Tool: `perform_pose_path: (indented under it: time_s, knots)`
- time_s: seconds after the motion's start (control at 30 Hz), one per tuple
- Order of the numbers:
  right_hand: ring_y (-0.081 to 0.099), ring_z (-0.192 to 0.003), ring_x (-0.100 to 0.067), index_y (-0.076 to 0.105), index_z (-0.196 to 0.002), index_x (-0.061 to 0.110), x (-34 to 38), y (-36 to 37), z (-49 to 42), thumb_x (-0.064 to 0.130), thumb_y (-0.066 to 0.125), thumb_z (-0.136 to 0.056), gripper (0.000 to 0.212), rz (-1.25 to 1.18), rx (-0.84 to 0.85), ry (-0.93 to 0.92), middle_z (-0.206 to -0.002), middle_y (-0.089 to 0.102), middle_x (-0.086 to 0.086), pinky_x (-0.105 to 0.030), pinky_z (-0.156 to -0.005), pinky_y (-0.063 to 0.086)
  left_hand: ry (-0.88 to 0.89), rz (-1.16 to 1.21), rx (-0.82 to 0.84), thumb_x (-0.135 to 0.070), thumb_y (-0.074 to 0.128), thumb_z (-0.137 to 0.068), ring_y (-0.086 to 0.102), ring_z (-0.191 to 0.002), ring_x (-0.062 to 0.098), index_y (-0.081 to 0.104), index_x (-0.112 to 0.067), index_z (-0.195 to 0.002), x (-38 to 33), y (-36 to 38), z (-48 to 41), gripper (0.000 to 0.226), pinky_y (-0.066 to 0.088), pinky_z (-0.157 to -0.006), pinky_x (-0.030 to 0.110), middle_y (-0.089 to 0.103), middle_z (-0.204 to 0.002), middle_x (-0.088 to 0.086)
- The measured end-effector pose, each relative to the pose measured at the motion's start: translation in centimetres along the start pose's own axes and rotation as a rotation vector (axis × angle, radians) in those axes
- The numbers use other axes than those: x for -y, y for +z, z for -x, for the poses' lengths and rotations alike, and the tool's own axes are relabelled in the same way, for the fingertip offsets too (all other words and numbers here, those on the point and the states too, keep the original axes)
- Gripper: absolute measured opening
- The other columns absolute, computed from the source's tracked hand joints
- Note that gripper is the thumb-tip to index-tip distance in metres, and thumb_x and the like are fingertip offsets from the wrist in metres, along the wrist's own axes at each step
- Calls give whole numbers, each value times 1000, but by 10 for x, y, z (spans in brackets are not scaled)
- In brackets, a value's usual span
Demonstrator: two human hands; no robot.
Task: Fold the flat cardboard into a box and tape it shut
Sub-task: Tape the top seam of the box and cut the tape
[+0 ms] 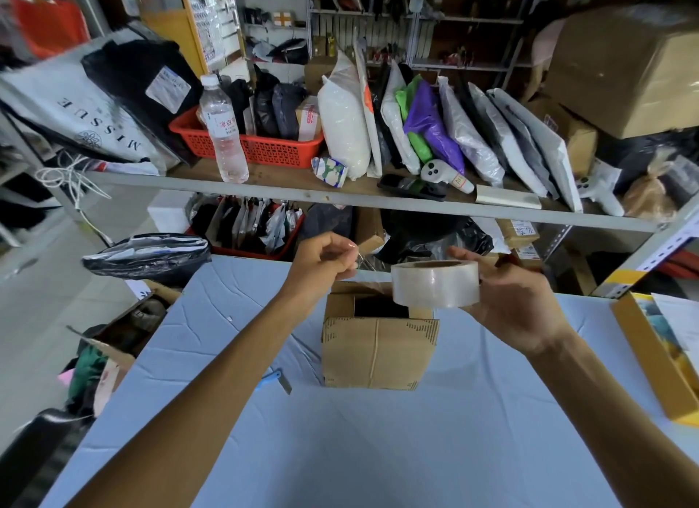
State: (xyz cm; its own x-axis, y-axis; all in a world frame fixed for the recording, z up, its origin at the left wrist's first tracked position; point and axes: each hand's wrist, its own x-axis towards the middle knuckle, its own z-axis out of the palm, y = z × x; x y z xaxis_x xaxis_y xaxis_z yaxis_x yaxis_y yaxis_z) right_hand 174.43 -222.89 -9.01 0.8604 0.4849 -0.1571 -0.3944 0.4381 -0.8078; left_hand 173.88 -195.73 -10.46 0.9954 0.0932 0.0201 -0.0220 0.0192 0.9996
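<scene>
Two bare forearms reach in from the lower corners over the blue table cloth point(340, 451). The left hand point(325, 258) pinches the tape end point(359, 260) between thumb and curled fingers. The right hand point(518, 299) grips the tape roll point(435, 282). The short clear strip between them is hard to make out. Both hands hover above the cardboard box point(378, 350), which stands folded up mid-table. Its top is not closed, and a dark gap shows between the flaps.

Neither hand steadies the box, so it will likely slide or tip on the cloth once tape is pressed on. With the flaps apart, the strip could bridge the gap or sag into it. A slack strip may also fold over and stick to itself or to the fingers.

A blue cutter point(274, 381) lies just beside the left forearm, partly hidden by it. A black bag point(147, 256) sits at the table's far left corner and a yellow box point(650, 356) at its right edge. Behind, a shelf carries a red basket point(257, 144) and a water bottle point(223, 129). Nothing lies between the hands and the box.
</scene>
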Motion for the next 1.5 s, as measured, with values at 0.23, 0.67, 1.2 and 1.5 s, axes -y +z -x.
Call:
perform_pose_path:
  time_s: [0.23, 0.67, 1.2, 1.5]
  knots:
    - [63, -96, -23, 56, -110, 17, -9, 6, 5, -5, 77, -68, 52, 416, -41, -127, -112, 57, -12, -30, -73, 57, -16, 39, 12, -1, 59, -89, 63, -68, 7, 65, -13, -82, -7, 1, -3, 15, 55, -66, 19, 63, -74, 2]
    - [45, -101, -19, 57, -85, 20, -12, 21, -1, 39, 91, -51, 51, 1166, -132, -367, -99, 55, -1, -18, -82, 36, 0, 8, -65, -2, 60, -90, 63, -68, 8, 64, -11, -85, -13, -6, -7, 11, 54, -65, 15, 62, -80, 6]
    - [66, -84, -28, 73, -86, 17, 9, 20, 4, 27, 70, -82, 12, 723, 144, -295, -85, 69, -7, -34, -76, 51, -60, -37, -136, 7, 63, -84, 59, -56, 14, 60, -4, -72, 21, 0, 6, 16, 55, -55, 23, 59, -65, 10]
    - [61, -80, -26, 67, -85, 19, 6, -12, 7, 66, 69, -68, 50, 1945, -467, -54, -87, 66, -1, -34, -67, 48, 93, -199, -318, -1, 68, -83, 61, -60, 10, 65, -11, -77, 33, -31, 8, 12, 58, -62, 22, 64, -66, 1]
